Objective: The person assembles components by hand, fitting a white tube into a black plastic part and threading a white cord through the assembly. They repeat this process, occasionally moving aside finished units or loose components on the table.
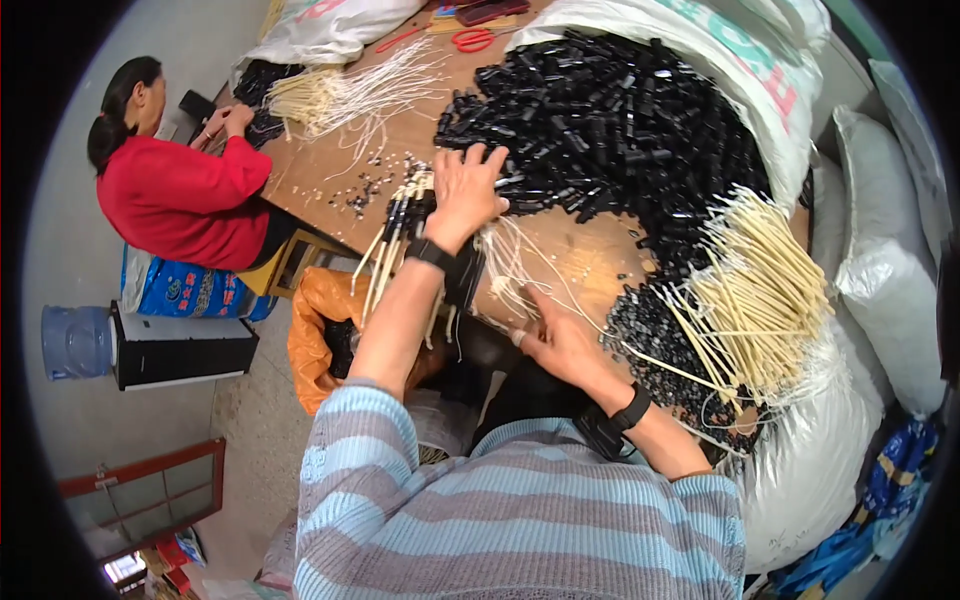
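Note:
My left hand [465, 195] reaches palm down to the near edge of a heap of glossy black plastic pieces [620, 120], its fingers spread. Beside its wrist, several cream sticks with black parts on them [392, 235] hang over the table's front edge. Lower and to the right, my right hand [560, 340] is at the table edge with thumb and forefinger apart. Loose white cords [510, 255] lie between my hands, and one long strand runs past the right hand. Something white shows at the right thumb tip; I cannot make out what it is.
A bundle of cream sticks with white cords [770, 290] lies at right, on small dark beads [650, 350]. White sacks [740, 50] flank the heap. An orange bag [315, 340] stands below the table's edge. A person in red [185, 195] works at left. Red scissors [473, 39] lie far back.

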Demonstrator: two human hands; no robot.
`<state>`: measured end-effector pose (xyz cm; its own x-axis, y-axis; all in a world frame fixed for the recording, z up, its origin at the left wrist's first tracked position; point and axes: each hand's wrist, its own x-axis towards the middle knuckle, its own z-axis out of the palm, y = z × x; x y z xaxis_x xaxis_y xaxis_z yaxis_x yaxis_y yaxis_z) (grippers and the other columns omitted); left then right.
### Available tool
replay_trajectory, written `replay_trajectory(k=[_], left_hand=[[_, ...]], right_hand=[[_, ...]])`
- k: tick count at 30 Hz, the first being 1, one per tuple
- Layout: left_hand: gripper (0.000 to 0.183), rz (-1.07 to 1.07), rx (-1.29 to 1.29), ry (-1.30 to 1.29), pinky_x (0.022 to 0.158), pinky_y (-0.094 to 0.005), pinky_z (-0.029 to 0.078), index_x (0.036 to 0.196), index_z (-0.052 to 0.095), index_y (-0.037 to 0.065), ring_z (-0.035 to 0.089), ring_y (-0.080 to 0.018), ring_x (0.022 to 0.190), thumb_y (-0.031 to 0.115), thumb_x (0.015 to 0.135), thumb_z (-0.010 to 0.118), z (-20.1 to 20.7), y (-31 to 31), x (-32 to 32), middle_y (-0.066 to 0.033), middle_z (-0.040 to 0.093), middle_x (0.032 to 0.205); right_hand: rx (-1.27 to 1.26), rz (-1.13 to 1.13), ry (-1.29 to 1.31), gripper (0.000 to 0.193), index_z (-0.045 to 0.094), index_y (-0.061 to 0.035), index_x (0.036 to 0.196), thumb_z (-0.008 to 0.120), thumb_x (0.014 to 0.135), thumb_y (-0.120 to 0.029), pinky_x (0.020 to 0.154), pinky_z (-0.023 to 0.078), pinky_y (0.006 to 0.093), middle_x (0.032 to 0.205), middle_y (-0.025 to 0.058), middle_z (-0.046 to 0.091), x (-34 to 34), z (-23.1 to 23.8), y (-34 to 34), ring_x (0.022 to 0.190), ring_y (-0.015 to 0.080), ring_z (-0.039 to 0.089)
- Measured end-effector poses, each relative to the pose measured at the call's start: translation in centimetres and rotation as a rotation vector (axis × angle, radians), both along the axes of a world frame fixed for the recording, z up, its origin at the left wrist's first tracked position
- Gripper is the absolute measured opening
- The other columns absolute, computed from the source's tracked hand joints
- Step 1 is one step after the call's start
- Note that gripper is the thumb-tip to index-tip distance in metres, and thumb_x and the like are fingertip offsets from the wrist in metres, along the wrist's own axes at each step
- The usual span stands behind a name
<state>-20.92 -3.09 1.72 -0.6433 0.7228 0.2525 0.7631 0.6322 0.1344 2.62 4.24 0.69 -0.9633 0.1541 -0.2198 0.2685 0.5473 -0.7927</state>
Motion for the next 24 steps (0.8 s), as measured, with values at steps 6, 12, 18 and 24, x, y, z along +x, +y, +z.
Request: replay_trajectory(k=[6, 12, 18, 24], left_hand=[[0.088, 0.127, -0.017, -0.239, 0.094, -0.0477, 0.045, 0.144, 0.037, 0.012, 0.046, -0.0447, 0.111, 0.018, 0.067, 0.079, -3.3, 4.9, 2.5, -0.0218, 0.052, 0.119], [0.078, 0.061, 0.189, -0.251, 0.095, -0.0437, 0.043, 0.139, 0.043, 0.009, 0.05, -0.0389, 0.104, 0.007, 0.068, 0.075, -3.7, 4.9, 6.9, -0.0208, 0.054, 0.114], [0.04, -0.325, 0.5, -0.159, 0.089, -0.0411, 0.047, 0.107, 0.067, 0.007, 0.06, -0.0304, 0.096, -0.003, 0.069, 0.061, -1.8, 1.3, 10.1, -0.0128, 0.066, 0.105], [0.03, -0.178, 0.246, -0.134, 0.086, -0.0399, 0.048, 0.096, 0.071, 0.005, 0.062, -0.0298, 0.096, -0.005, 0.069, 0.063, -2.6, -3.0, 12.7, -0.0098, 0.069, 0.101]], right_hand=[[-0.113, -0.079, 0.049, 0.065, 0.042, -0.0036, 0.14, 0.068, 0.084, -0.022, 0.065, 0.049, 0.0329, 0.073, 0.0117, 0.067, 5.6, 2.2, 1.8, 0.068, 0.0218, 0.065], [-0.167, -0.15, -0.018, 0.051, 0.052, -0.0039, 0.131, 0.067, 0.084, -0.017, 0.066, 0.047, 0.0292, 0.07, 0.0095, 0.066, 8.1, 0.3, 4.1, 0.065, 0.017, 0.063], [-0.226, -0.185, 0.005, 0.038, 0.058, -0.0016, 0.123, 0.064, 0.087, -0.011, 0.065, 0.046, 0.0258, 0.066, 0.0032, 0.06, 10.0, 0.2, 5.0, 0.065, 0.0106, 0.061], [-0.324, -0.224, 0.002, 0.027, 0.063, 0.001, 0.115, 0.061, 0.088, -0.005, 0.06, 0.042, 0.0213, 0.062, -0.0028, 0.048, 10.8, -0.5, 5.5, 0.062, 0.0049, 0.056]])
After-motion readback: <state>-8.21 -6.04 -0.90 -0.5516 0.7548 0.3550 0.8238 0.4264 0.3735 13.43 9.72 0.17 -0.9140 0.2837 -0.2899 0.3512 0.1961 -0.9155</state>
